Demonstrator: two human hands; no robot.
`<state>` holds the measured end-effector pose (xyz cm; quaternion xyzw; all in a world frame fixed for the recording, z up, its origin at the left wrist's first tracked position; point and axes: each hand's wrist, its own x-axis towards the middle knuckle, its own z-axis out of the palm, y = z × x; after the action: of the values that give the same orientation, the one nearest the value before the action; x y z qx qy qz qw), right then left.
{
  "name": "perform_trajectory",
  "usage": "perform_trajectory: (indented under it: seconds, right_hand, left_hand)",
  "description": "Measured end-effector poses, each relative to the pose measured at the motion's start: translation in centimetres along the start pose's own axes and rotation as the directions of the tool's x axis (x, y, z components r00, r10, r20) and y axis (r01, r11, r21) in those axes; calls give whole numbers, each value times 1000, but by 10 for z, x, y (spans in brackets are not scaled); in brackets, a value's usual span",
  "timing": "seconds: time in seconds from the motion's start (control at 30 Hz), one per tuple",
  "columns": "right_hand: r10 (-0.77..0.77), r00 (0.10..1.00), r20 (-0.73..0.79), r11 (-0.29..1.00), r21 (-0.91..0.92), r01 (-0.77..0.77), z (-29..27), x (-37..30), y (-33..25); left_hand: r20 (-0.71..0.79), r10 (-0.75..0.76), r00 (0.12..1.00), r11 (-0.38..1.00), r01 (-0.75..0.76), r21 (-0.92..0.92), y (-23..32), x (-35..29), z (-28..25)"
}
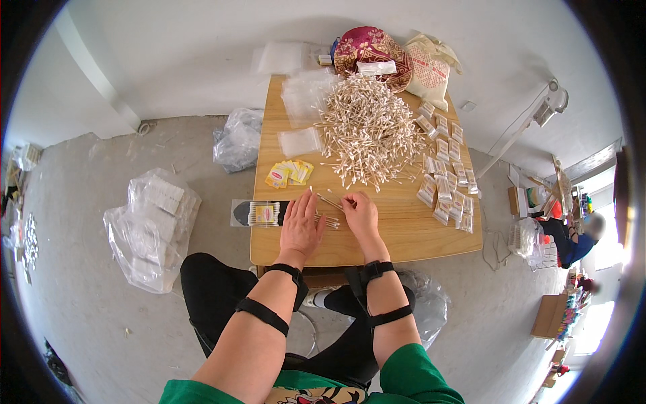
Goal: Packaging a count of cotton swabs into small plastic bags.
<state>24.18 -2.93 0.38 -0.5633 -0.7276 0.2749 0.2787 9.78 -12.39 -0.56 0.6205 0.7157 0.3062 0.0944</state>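
Cotton swabs (330, 210) lie gathered on the desk (404, 236) beneath your hands, left hand (299, 225) flat with fingers spread to pin them, right hand (362, 214) pinching a few, the big pile (369, 131) within reach.

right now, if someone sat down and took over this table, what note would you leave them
Left hand: flat, palm down on the wooden table, over a few cotton swabs.
Right hand: fingertips pinching a small bunch of swabs at the table's near middle.
Loose swab pile at centre back; empty clear bags left of it; yellow label cards near the left edge.
Done: filled packets lined along the right side, one filled pack at the left edge.
Left: most of the pile remains unpacked.
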Motion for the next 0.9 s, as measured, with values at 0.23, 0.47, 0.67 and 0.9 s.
perform_trajectory:
  seconds: [0.23,0.47,0.67,0.9]
  right_hand:
    - [-122,990,70,980,-148,132,5,-4,-16]
    - [-208,964,168,968,-108,228,15,29,-39]
    - [-294,865,407,883,-230,409,18,50,-55]
    - [-424,805,415,769,-306,562,0,46,-42]
  left_hand:
    - [3,-3,1000,1000,3,0,-3,0,1]
    - [4,33,999,996,-34,87,1,1,2]
    - [38,22,999,993,-27,116,4,1,3]
    - [-7,29,1000,997,-28,67,2,0,2]
